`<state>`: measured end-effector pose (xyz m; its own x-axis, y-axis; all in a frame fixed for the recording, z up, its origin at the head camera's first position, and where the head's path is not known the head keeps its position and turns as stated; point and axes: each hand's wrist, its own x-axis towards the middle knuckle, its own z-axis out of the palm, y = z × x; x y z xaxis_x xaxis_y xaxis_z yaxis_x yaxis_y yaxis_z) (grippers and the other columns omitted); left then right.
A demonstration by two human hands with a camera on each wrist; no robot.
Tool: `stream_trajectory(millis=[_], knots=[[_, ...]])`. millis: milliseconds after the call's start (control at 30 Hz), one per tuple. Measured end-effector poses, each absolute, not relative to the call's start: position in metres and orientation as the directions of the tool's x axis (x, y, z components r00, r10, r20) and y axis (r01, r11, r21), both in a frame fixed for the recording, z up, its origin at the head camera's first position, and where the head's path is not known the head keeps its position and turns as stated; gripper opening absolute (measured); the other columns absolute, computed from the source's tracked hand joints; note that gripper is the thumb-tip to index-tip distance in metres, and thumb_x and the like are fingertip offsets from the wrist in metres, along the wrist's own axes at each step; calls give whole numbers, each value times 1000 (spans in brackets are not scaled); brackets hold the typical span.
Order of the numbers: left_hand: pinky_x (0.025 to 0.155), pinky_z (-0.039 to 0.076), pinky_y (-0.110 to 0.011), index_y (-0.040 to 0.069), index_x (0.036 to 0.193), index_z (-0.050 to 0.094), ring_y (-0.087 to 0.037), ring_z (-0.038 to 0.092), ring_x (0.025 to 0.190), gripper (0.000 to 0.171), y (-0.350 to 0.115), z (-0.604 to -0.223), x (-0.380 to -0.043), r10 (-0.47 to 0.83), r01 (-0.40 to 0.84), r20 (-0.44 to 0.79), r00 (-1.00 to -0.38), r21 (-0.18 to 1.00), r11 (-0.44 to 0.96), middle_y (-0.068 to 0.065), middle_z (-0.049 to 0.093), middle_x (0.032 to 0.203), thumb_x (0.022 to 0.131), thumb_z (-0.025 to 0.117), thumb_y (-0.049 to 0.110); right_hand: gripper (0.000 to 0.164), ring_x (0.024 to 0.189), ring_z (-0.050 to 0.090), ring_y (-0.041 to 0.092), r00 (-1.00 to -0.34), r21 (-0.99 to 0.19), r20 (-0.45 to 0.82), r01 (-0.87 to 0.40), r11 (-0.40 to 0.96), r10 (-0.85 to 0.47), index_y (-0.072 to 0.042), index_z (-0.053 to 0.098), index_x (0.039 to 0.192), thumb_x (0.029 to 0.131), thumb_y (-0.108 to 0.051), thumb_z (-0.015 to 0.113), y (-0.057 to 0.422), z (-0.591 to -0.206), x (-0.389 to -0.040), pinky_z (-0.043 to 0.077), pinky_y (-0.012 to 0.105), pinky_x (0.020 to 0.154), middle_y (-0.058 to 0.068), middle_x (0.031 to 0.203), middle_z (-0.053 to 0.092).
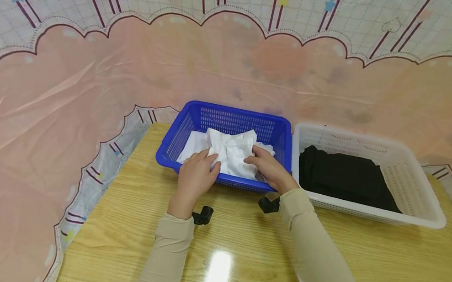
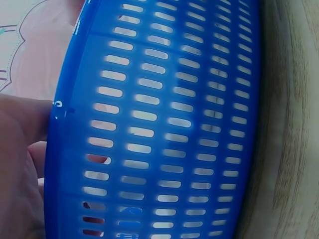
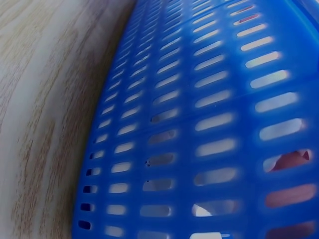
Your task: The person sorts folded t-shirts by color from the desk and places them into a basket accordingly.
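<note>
A folded white cloth stands partly raised inside the blue basket, over more white fabric. My left hand reaches over the near rim and grips the cloth's left side. On the other side, my right hand pinches its right edge, thumb in front. The left wrist view shows the basket's slotted wall, with the left hand at its rim and fingertips hidden behind it. Through the slots in the right wrist view, bits of the right hand's fingers show.
Right beside the blue basket stands a white basket with folded black cloth in it. Both rest on a wooden table. A patterned pink curtain hangs behind. Black wrist cameras sit below each hand.
</note>
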<state>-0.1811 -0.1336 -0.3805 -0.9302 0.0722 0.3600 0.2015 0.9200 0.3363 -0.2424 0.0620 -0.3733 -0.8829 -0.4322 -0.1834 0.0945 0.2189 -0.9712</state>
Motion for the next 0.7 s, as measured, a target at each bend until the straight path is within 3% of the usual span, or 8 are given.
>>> stream_trajectory(millis=[200,333,400,467,500,567,633,700], knots=[[84,39,-44,11,111,64,-30,51,104,35,-135,-383,-180,64,174,341,-938,304,936,-13,56,117,90,47,32,26,57,32,16,-890,-959,-228,136,248,-395,-2,42,112,89,-13,48,61,-376,-242,33,26,50,11,115,38],[85,36,-45,10,109,66,-31,50,105,37,-135,-385,-178,27,122,316,-948,284,951,-14,57,116,90,45,35,54,60,36,21,-888,-939,-295,202,277,-352,-7,26,137,89,-18,49,61,-377,-240,37,31,52,9,142,18],[88,34,-45,10,107,66,-31,49,107,38,-135,-386,-178,1,94,310,-951,286,953,-14,56,118,90,45,36,65,73,42,26,-893,-932,-311,220,287,-324,-14,16,143,89,-20,50,61,-377,-239,40,35,62,4,147,10],[90,32,-45,9,106,67,-31,47,109,39,-136,-386,-178,-18,77,310,-951,291,954,-14,55,119,90,44,37,64,106,42,25,-902,-926,-321,235,297,-287,-16,16,143,89,-22,50,60,-376,-240,39,37,82,2,147,11],[91,30,-45,9,105,67,-31,45,111,40,-136,-386,-178,-23,73,311,-950,295,953,-14,54,120,90,44,38,64,101,42,27,-909,-924,-323,243,297,-262,-17,17,143,89,-23,50,60,-375,-240,39,39,79,2,147,13],[92,29,-46,8,103,68,-30,44,113,40,-136,-386,-179,-28,73,318,-948,301,951,-15,53,122,90,44,38,65,123,30,23,-924,-923,-318,251,293,-211,-18,13,144,90,-23,49,60,-374,-241,32,41,94,3,148,11],[94,27,-46,7,103,67,-30,41,115,40,-136,-386,-180,-32,73,326,-945,305,950,-16,50,125,90,44,37,66,129,21,21,-940,-924,-299,242,296,-163,-19,11,144,90,-23,48,60,-373,-242,28,41,98,4,148,12],[95,26,-47,7,104,67,-30,39,117,39,-136,-386,-181,-38,72,338,-940,309,948,-16,48,127,89,45,37,65,128,23,23,-958,-928,-259,210,309,-126,-20,11,144,90,-23,47,59,-371,-243,31,42,96,6,147,14]])
